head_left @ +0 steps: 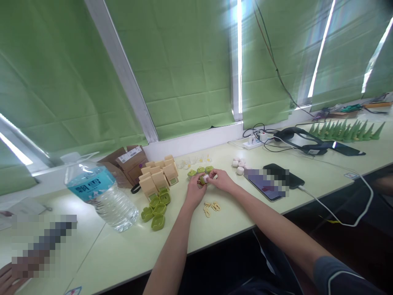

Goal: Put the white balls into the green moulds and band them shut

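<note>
Over the table, my left hand is closed around a small green moulded piece. My right hand pinches a small whitish block at that piece's opening; whether it sits inside is partly hidden by the fingers. Just behind my hands stand several green pieces. A loose group of green hollow cups lies to the left of my left hand. Pale yellow loops rest on the table in front of my hands. Several whitish blocks are piled beyond my right hand.
Left are beige moulded parts, a cardboard box and a large water bottle. On the right lie two phones, a power strip, cables, a black headset and green cones. Another person's hand shows at lower left.
</note>
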The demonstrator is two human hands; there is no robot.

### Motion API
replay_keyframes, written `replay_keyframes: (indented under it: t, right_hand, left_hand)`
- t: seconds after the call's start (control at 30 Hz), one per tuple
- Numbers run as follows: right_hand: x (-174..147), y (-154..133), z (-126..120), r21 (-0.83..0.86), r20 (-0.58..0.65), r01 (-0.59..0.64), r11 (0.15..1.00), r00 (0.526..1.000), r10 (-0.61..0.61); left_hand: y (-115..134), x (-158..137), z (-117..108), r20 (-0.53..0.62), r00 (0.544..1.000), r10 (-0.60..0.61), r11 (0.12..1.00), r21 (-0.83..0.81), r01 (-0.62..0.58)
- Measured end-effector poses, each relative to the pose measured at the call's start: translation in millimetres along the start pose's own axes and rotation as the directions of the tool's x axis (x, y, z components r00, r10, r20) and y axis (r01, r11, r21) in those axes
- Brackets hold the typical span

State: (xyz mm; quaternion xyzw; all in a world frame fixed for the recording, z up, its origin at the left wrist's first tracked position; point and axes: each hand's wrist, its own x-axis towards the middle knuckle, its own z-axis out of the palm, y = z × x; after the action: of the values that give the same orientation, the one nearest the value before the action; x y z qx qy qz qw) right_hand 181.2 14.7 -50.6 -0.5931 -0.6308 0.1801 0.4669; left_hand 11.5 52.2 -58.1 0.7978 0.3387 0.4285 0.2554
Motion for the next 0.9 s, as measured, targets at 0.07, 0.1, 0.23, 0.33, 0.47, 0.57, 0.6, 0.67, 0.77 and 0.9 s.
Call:
replay_keyframes:
  t: [0.07,0.1,0.23,0.33,0.47,0.57,0.6,0.67,0.77,0.9]
  right_hand:
    - [-0.2,0.8,0.5,0.003,0.007,-0.006,1.000,1.000,0.006]
    - [-0.2,1.3,0.7,0.002,0.007,-0.008,1.000,1.000,0.008]
    - [0.8,3.4,1.1,-0.010,0.020,-0.021,1.000,1.000,0.021]
    - [1.4,3.7,0.8,-0.007,0.027,-0.026,1.000,0.999,0.026]
    - [1.2,2.7,-0.4,-0.013,0.033,-0.037,0.999,0.999,0.038]
    - [0.9,2.1,-1.4,-0.030,0.038,-0.042,0.999,0.998,0.043]
    - [0.9,2.1,-1.5,-0.031,0.040,-0.039,0.999,0.998,0.040]
    - [1.0,2.7,-0.9,-0.031,0.044,-0.033,0.999,0.998,0.034]
    - [1.6,4.6,1.4,-0.033,0.051,-0.033,0.999,0.998,0.034]
    - [2.6,6.8,3.1,-0.029,0.043,-0.022,0.999,0.999,0.023]
  left_hand:
    - [1.3,-0.2,-0.6,0.007,1.000,-0.013,1.000,-0.004,0.013]
    - [1.8,-0.1,-0.9,0.010,1.000,-0.018,1.000,-0.008,0.018]
    - [2.4,0.4,-1.3,0.003,1.000,-0.029,1.000,-0.008,0.029]
    - [1.6,0.6,-1.2,0.000,1.000,-0.025,1.000,0.002,0.025]
    - [0.6,0.3,-1.5,0.004,1.000,-0.016,1.000,0.022,0.016]
    - [-0.3,0.2,-1.4,0.010,1.000,-0.006,1.000,0.024,0.006]
    - [-0.7,0.2,-1.2,0.010,1.000,-0.006,1.000,0.024,0.005]
    - [-1.4,0.4,-0.6,0.007,1.000,-0.008,1.000,0.022,0.008]
    - [-1.8,0.7,0.3,0.016,1.000,-0.006,1.000,0.017,0.006]
    - [-0.1,0.5,-0.1,0.011,1.000,-0.014,1.000,0.018,0.013]
